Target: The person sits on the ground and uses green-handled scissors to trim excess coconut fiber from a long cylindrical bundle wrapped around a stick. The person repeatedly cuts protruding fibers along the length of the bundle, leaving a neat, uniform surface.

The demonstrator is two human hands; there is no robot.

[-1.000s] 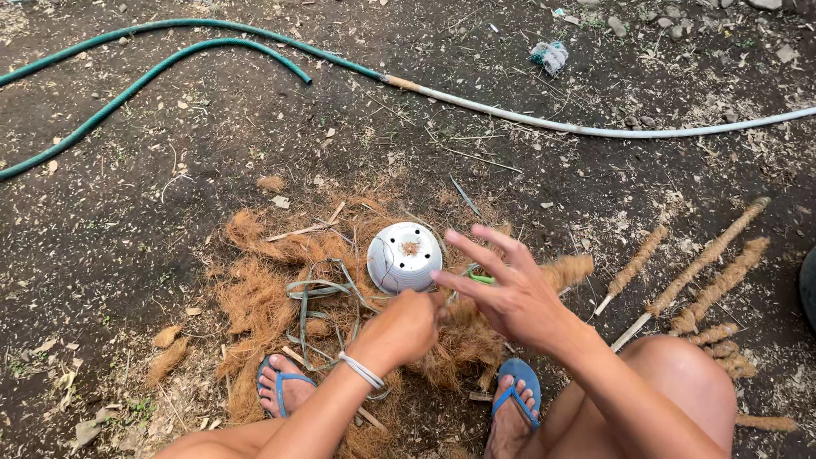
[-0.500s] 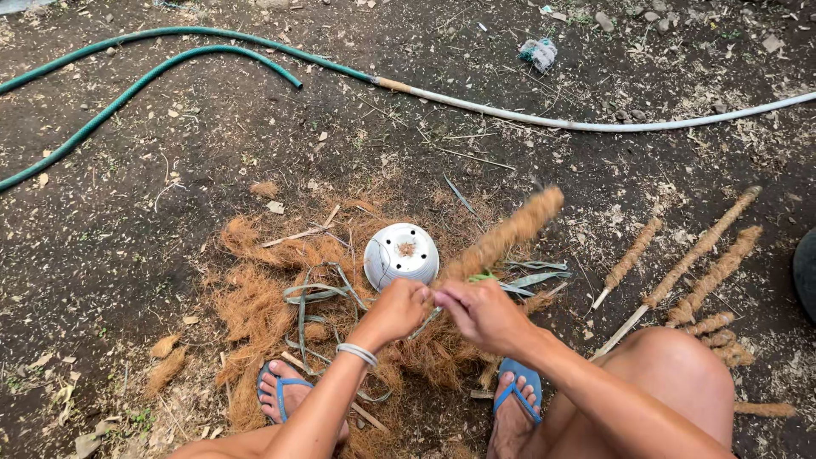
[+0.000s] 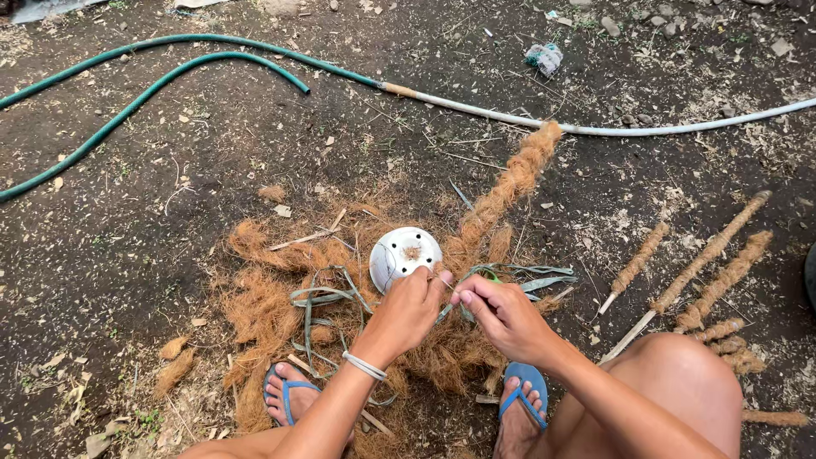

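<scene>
While the heap of brown coconut fibre (image 3: 280,297) spreads around the white round disc (image 3: 405,255), a fibre-wrapped stick (image 3: 501,200) slants up just right of that disc, and below it the left hand (image 3: 408,308) and right hand (image 3: 501,314) meet, both pinched on a thin green strap (image 3: 489,276).

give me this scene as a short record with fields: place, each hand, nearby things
place: bare dirt ground outdoors, person seated, feet in blue flip-flops
left hand: left hand pinching a thin strand beside the white round spool
right hand: right hand pinching the same strand, close to the left
between hands: coconut-fibre-wrapped stick lying over a fibre pile
nearby: green hose, finished fibre sticks
</scene>
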